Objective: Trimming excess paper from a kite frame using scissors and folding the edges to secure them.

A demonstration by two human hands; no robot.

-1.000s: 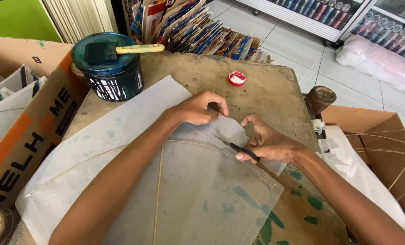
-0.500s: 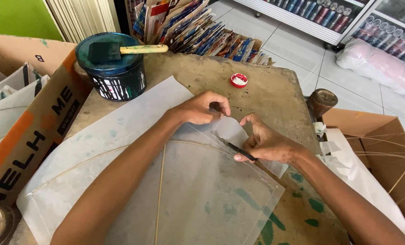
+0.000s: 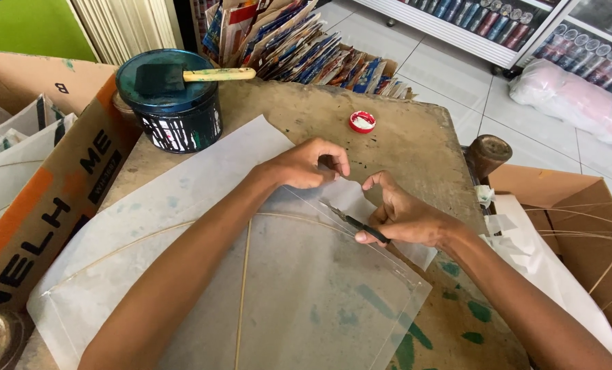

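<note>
Kite paper (image 3: 182, 226), thin and translucent, lies spread across a worn wooden table (image 3: 415, 137), with a slim bamboo spine (image 3: 243, 288) running down its middle and a curved bow stick (image 3: 148, 236) arching across it. At the sheet's top corner, the left hand (image 3: 306, 164) pinches the paper edge between thumb and fingertips, holding it against the table. Just beside it, the right hand (image 3: 405, 216) is closed around a small dark blade (image 3: 350, 220), its tip lying on the paper near the left hand's fingers; whether it is a knife or scissors cannot be told.

Beyond the sheet, at the table's far left, stands a dark pot (image 3: 172, 103) with a foam brush (image 3: 182, 75) resting across its rim, pale handle pointing right. A small red cap (image 3: 363, 122) sits alone on the bare wood, well apart from the hands. Cardboard boxes (image 3: 38, 205) flank the table on both sides, the right one holding thin sticks and white paper. Stacked colourful packets (image 3: 306, 48) lean behind the table, on a tiled floor.
</note>
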